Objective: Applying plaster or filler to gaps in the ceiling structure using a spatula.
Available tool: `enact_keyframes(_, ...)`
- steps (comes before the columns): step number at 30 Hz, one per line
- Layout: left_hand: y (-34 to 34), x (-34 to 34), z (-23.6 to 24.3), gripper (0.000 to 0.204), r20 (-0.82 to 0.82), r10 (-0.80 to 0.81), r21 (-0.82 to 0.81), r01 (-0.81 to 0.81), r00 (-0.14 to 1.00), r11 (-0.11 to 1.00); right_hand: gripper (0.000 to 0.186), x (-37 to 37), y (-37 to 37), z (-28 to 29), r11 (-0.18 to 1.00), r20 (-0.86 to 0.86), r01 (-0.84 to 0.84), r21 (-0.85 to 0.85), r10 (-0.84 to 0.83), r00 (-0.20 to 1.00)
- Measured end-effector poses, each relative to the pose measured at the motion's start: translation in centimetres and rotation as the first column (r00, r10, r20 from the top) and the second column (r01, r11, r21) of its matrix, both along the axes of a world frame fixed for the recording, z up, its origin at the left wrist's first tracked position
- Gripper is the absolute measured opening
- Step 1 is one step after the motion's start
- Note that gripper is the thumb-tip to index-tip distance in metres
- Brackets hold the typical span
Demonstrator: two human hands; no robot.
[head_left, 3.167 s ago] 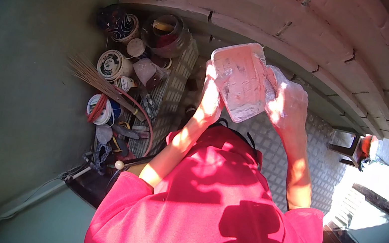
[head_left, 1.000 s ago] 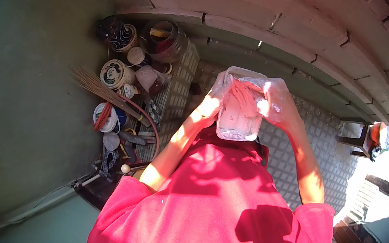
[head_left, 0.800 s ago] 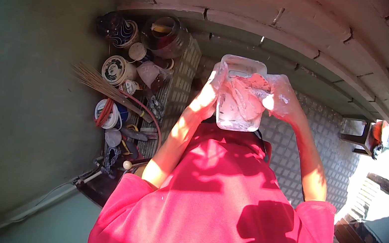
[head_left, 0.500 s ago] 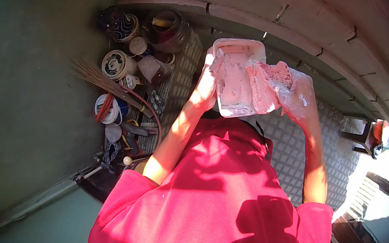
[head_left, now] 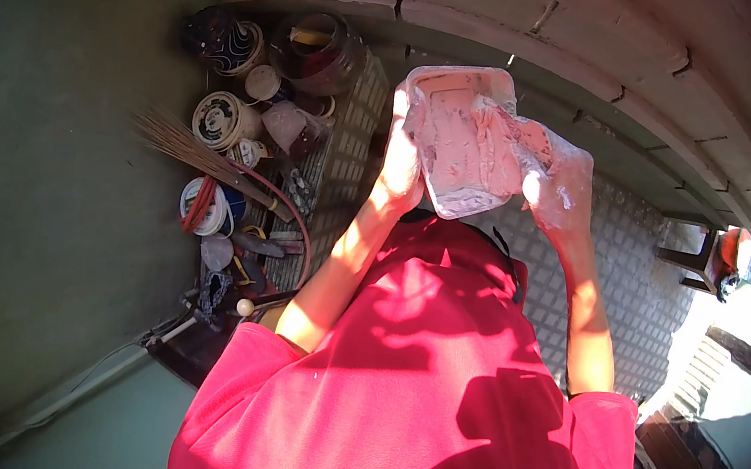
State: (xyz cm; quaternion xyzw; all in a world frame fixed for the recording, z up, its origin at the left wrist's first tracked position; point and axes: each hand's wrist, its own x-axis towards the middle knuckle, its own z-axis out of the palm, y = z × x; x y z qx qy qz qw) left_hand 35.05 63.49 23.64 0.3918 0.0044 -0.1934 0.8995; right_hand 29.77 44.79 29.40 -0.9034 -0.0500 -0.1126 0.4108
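Note:
A rectangular plastic tub (head_left: 464,205), coated inside with a wet pink paste, is held up tilted in front of my chest. My left hand (head_left: 400,168) is closed around its left side, the fingers partly hidden behind the wall. Smeared with pale pink paste, my right hand (head_left: 564,187) is closed on a crumpled, paste-covered pink piece (head_left: 505,147). That piece looks like a soft cloth or sheet; its exact kind is unclear. It reaches over the tub's right rim and lies against the inside.
At the left stand several paint buckets (head_left: 218,121), a twig broom (head_left: 180,144), a red hose (head_left: 287,209) and a large clear jar (head_left: 317,51) on a slatted bench. A small dark stool (head_left: 697,258) stands at the right. A pale wall (head_left: 483,32) rises ahead.
My right hand has moved left and in closer to the tub, carrying the pink piece further inside. The tub has shifted slightly up and tilted a little.

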Motion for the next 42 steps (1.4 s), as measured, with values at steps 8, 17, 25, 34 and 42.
enact_keyframes(8, 0.6, 0.9, -1.0, 0.058, 0.141, -0.095, -0.011, 0.097, 0.985, 0.995, 0.048, 0.2, 0.3, -0.1, 0.903, -0.376, 0.216, 0.371, -0.067, 0.924)
enact_keyframes(17, -0.3, 1.3, -1.5, 0.045, 0.026, -0.089, -0.035, 0.090, 0.996, 0.995, 0.024, 0.1, 0.6, -3.5, 0.898, -0.191, 0.123, 0.422, -0.045, 0.981)
enact_keyframes(25, -0.4, 1.9, -0.9, 0.046, -0.091, -0.124, 0.017, 0.126, 0.988, 0.992, 0.027, -0.1, 0.8, -4.5, 0.837, -0.267, 0.207, 0.507, -0.076, 0.961)
enact_keyframes(34, -0.8, 2.4, -1.1, 0.047, -0.078, -0.192, -0.030, 0.190, 0.978, 0.981, 0.019, 0.4, 0.5, -4.8, 0.847, -0.234, 0.209, 0.489, -0.104, 0.967)
enact_keyframes(42, -2.2, 3.1, 1.3, 0.051, -0.423, -0.019, 0.053, 0.045, 0.906, 0.998, 0.016, 0.2, 0.8, -5.2, 0.705, -0.294, 0.264, 0.658, -0.082, 0.952)
